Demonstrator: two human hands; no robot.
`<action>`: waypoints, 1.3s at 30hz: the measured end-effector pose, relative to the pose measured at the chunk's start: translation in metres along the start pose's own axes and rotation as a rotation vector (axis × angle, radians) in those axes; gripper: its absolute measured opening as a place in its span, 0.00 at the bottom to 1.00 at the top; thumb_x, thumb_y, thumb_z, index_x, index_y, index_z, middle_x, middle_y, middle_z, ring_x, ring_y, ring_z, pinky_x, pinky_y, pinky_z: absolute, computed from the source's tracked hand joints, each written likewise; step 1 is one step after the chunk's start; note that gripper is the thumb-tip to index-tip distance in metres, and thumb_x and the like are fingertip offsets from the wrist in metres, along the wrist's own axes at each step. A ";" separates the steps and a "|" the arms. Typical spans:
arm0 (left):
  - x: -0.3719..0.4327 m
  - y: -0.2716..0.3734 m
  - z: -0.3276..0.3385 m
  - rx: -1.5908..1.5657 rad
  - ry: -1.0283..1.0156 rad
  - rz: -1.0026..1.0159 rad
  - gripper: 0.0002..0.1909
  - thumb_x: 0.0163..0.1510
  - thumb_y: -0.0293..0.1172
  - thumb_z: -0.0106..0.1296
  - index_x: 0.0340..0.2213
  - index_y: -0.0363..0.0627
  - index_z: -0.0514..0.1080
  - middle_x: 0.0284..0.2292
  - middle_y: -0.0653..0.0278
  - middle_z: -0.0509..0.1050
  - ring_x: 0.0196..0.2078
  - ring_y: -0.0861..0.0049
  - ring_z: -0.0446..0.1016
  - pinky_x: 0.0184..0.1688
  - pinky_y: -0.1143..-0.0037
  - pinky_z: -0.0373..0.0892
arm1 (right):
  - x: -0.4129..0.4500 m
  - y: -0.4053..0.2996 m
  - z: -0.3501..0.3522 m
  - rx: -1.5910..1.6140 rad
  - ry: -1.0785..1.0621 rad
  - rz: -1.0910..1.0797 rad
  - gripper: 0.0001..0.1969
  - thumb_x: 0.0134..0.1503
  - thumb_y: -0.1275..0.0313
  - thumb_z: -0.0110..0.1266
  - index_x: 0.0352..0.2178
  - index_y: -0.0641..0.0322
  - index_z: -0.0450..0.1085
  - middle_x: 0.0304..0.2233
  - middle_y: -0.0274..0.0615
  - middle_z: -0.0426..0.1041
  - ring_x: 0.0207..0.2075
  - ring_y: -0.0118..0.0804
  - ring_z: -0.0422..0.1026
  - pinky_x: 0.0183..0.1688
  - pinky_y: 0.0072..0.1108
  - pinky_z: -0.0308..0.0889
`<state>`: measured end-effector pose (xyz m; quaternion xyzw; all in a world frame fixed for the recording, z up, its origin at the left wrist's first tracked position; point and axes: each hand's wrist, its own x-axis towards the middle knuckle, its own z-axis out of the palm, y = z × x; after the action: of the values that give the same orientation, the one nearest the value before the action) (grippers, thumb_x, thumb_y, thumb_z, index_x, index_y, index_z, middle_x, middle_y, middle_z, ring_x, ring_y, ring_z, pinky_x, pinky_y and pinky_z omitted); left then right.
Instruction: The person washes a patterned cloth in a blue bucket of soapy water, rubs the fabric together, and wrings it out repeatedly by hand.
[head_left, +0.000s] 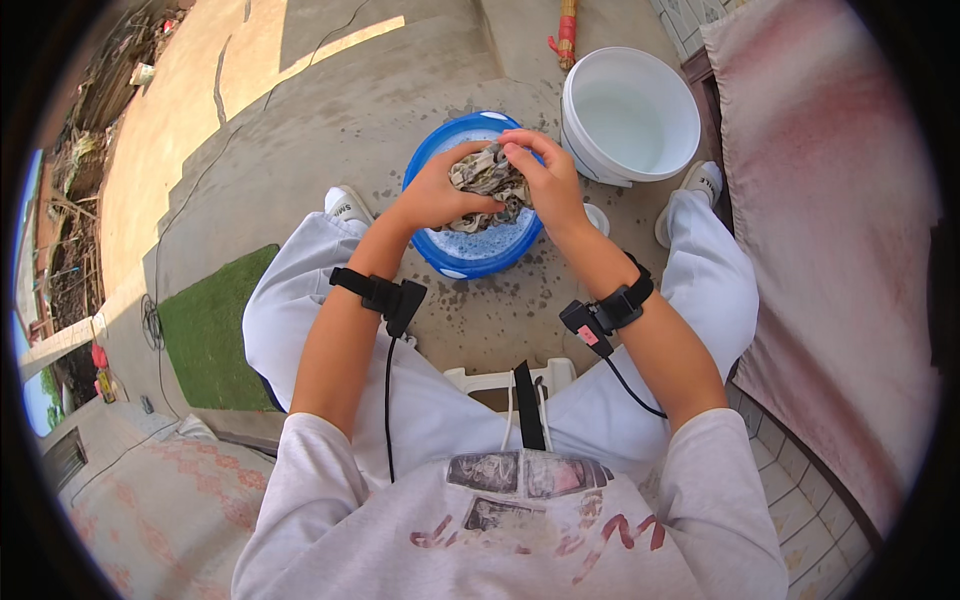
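Bunched between my two hands is a wet, patterned cloth (491, 180) in grey, beige and dark tones. My left hand (442, 187) grips its left side, with the thumb across the lower front. From the right, my right hand (551, 176) holds it, fingers bent over the top. Beneath the cloth stands a round blue plastic basin (480, 268) with white marks on its rim. Soapy water (480, 244) with foam fills the basin. Whether the cloth's lower end touches the water cannot be told.
A white plastic bucket (568, 139) holding clear water stands right of the basin. A small white container (598, 219) is partly behind my right wrist. A straw broom handle (567, 37) lies beyond. Green matting (217, 337) lies left; a hanging curtain (817, 187) borders the right.
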<state>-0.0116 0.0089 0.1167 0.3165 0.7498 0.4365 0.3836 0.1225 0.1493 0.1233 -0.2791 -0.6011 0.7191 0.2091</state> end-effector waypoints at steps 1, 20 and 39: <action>0.010 -0.029 -0.002 0.001 0.001 -0.009 0.36 0.34 0.34 0.71 0.48 0.39 0.71 0.40 0.59 0.77 0.42 0.73 0.75 0.47 0.73 0.70 | -0.001 -0.014 -0.005 -0.118 0.059 0.042 0.11 0.55 0.70 0.55 0.38 0.64 0.74 0.42 0.40 0.74 0.47 0.32 0.70 0.50 0.26 0.64; 0.063 -0.206 0.101 0.535 0.327 -0.506 0.35 0.38 0.45 0.68 0.48 0.49 0.71 0.54 0.52 0.63 0.54 0.52 0.65 0.51 0.53 0.63 | -0.030 -0.091 -0.086 -0.420 0.006 -0.166 0.17 0.48 0.76 0.57 0.42 0.62 0.71 0.45 0.45 0.72 0.47 0.39 0.70 0.47 0.26 0.64; 0.077 -0.205 0.099 0.860 -0.209 -0.596 0.38 0.46 0.46 0.60 0.56 0.48 0.62 0.58 0.52 0.61 0.58 0.51 0.63 0.54 0.57 0.65 | -0.031 -0.095 -0.077 -0.539 -0.126 -0.199 0.15 0.44 0.77 0.58 0.37 0.64 0.72 0.42 0.49 0.72 0.42 0.47 0.72 0.46 0.30 0.67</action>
<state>0.0051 0.0267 -0.1225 0.2603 0.8761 -0.0722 0.3993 0.1928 0.2057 0.2120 -0.2190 -0.8065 0.5256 0.1592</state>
